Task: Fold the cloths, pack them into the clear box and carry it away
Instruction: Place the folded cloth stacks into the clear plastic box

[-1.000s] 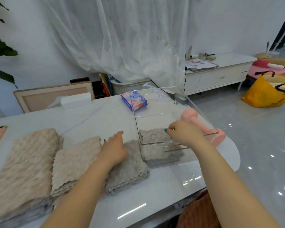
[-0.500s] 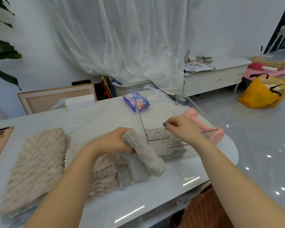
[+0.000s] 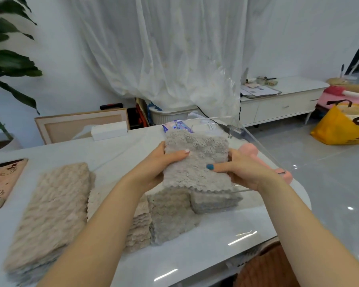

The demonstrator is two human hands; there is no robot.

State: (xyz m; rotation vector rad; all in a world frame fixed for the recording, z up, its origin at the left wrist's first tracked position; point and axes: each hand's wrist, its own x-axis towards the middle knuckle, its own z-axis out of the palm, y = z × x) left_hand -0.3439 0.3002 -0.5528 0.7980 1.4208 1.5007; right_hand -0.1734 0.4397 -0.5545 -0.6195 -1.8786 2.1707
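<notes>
**Two hands are holding a folded grey cloth over the clear box.**

The folded grey cloth (image 3: pixel 197 162) is looking soft, fluffy and light. It will likely flop open if it is held by one corner, so gripping both side edges is the safe way. The left hand (image 3: pixel 160 164) is gripping the left edge, with its fingers (image 3: pixel 178 153) curling round it, thumb on top. The right hand (image 3: pixel 245 172) is gripping the right edge the same way, its fingers (image 3: pixel 218 167) closing on the fluff. The cloth is hanging in the air between the two hands, just above the clear box (image 3: pixel 243 190) at the right end of the tabletop (image 3: pixel 195 255). More grey cloths (image 3: pixel 216 201) are lying inside the box.
</notes>
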